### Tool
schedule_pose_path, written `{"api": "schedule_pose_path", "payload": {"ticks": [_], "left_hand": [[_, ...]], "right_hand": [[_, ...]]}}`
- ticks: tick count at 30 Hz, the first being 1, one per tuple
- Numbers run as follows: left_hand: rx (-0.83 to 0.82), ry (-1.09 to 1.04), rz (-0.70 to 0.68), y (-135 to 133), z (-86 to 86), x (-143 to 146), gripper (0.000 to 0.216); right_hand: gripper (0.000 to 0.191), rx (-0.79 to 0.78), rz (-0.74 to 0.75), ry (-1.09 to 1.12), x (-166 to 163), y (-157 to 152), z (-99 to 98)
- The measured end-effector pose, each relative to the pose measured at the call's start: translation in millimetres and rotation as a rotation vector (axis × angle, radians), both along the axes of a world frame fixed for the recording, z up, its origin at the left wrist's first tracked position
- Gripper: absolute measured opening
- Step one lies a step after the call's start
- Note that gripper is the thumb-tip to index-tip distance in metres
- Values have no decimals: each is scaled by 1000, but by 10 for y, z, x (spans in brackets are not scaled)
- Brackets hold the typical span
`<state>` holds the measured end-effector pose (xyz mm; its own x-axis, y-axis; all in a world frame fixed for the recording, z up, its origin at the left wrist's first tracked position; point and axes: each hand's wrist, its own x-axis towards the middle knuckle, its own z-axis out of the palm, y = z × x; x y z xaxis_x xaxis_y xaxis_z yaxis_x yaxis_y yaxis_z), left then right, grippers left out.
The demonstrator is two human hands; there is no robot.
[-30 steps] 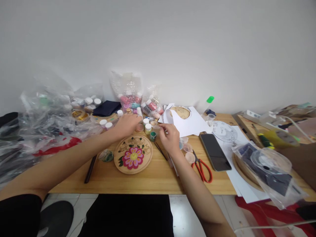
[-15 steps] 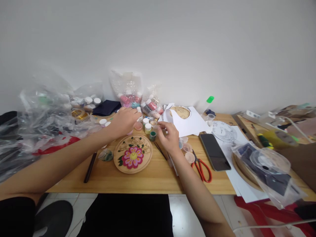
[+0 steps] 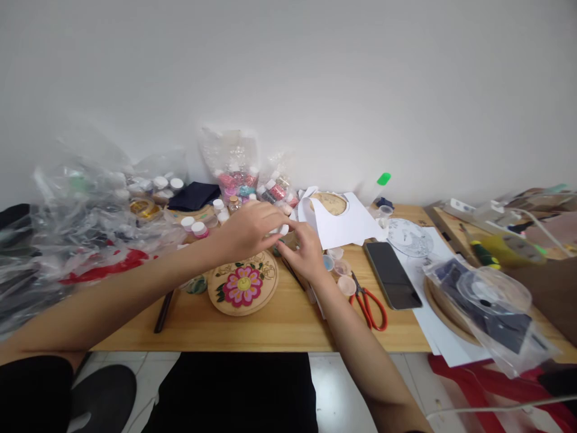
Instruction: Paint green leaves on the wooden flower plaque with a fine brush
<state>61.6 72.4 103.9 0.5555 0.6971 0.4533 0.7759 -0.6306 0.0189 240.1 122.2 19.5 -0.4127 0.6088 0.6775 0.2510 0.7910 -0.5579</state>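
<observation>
My left hand [image 3: 255, 227] reaches over the far edge of the painted disc, its fingers bent down around a small white lid [image 3: 283, 230]. Whether a jar hangs beneath that lid is hidden. Close against it, my right hand [image 3: 306, 249] has its thumb and forefinger curled together; what they hold is masked by the fingers. A bit of the green jar [image 3: 278, 247] shows by the right thumb. The round wooden disc [image 3: 243, 307], carrying a pink and purple flower and green leaves, lies flat below both hands. A thin dark brush [image 3: 293, 275] lies beside the right wrist.
Red-handled pliers [image 3: 369, 310], a phone [image 3: 393, 275] and small clear cups [image 3: 346, 285] lie to the right. A dark stick [image 3: 163, 313] is left of the disc. Bags of jars [image 3: 237, 174] and white paper [image 3: 347, 225] stand behind; crumpled plastic [image 3: 90, 222] covers the far left.
My left hand has moved right and toward me, from the jars behind to beside the right hand, with a white lid at its fingers. The right thumb has shifted left, near the green jar.
</observation>
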Motion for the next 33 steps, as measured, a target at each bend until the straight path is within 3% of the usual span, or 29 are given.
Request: {"api": "schedule_pose_path", "payload": {"ticks": [6, 11, 16, 20, 24, 28, 33], "left_hand": [[-83, -128, -63, 65, -71, -6, 19], [-197, -164, 59, 92, -160, -49, 30], [-364, 35, 192, 49, -261, 6, 32], [-328, 260, 271, 34, -304, 71, 34], [-322, 303, 249, 82, -342, 89, 31], [-350, 178, 234, 119, -390, 71, 23], [-497, -325, 213, 120, -373, -13, 20]], "right_hand": [[28, -47, -12, 24, -4, 13, -4], [30, -165, -137, 57, -14, 0, -8], [34, -279, -248, 149, -14, -10, 19], [36, -330, -244, 159, -11, -15, 40], [37, -360, -248, 158, -10, -21, 48], [36, -384, -250, 162, -9, -33, 70], [35, -426, -231, 176, -15, -60, 109]]}}
